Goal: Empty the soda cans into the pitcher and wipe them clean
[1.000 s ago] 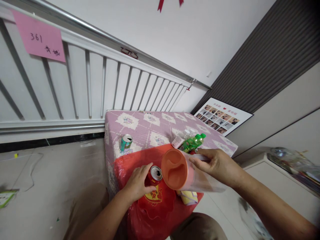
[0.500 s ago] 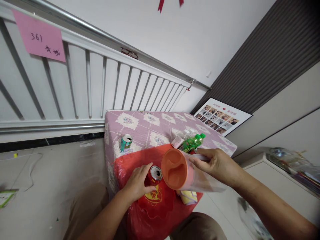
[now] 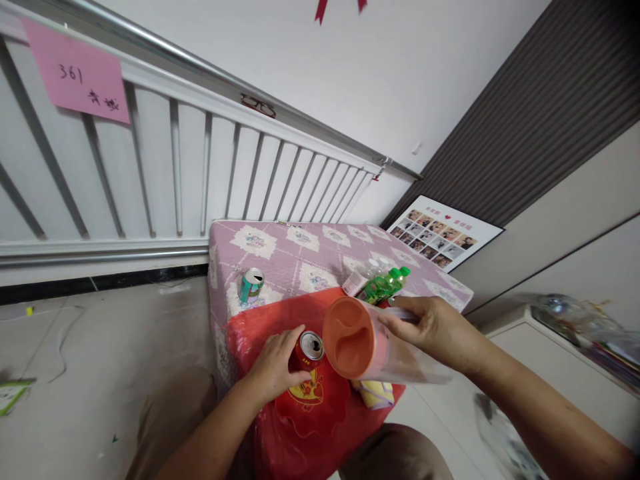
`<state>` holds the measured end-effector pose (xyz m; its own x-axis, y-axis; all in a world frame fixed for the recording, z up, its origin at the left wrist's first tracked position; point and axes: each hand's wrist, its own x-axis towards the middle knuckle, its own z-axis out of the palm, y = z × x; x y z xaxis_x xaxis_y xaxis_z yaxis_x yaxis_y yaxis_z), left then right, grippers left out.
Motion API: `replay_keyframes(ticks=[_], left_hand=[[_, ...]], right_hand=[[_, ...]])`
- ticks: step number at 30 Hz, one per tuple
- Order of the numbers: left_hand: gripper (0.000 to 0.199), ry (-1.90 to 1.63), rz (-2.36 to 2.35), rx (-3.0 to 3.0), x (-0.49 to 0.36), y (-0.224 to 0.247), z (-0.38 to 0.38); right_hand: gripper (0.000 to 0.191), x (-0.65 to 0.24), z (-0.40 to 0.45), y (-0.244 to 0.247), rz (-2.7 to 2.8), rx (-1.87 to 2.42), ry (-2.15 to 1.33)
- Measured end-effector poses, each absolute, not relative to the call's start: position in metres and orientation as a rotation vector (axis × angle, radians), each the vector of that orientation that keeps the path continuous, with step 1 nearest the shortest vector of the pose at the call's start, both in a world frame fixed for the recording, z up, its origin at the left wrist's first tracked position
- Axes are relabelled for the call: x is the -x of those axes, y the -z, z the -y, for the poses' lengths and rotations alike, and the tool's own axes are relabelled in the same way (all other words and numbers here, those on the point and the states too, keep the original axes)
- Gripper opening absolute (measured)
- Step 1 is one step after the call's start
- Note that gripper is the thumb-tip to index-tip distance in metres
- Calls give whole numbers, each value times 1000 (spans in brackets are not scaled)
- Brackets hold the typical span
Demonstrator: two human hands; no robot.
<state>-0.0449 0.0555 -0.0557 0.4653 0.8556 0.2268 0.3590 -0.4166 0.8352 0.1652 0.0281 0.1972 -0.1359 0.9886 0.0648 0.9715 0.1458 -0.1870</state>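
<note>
My left hand is curled round the side of a red drink can, whose opened top faces up. Below the can lies a red scalloped tray with a yellow print. In my right hand is the handle of a clear plastic pitcher with an orange lid. The pitcher is tilted over on its side, its lid end beside the can. A yellow cloth shows partly beneath the pitcher.
A green can stands on the purple patterned tablecloth. Bottles with green caps sit behind the pitcher on the red plastic sheet's far edge. A white radiator runs along the wall; a framed photo board leans at the right.
</note>
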Motion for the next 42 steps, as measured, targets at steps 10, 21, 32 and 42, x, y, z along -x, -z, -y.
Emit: replay_keyframes(ticks=[10, 21, 32, 42], left_hand=[[94, -860, -1010, -1978, 44, 56, -56], [93, -844, -1017, -1984, 44, 52, -54], [93, -827, -1023, -1999, 45, 50, -54], [93, -834, -1022, -1988, 45, 51, -54]], right_hand=[[43, -161, -27, -199, 2235, 1965, -164], [42, -162, -28, -199, 2235, 1961, -173], [44, -165, -30, -197, 2255, 1997, -159], [41, -167, -30, -195, 2262, 1982, -169]])
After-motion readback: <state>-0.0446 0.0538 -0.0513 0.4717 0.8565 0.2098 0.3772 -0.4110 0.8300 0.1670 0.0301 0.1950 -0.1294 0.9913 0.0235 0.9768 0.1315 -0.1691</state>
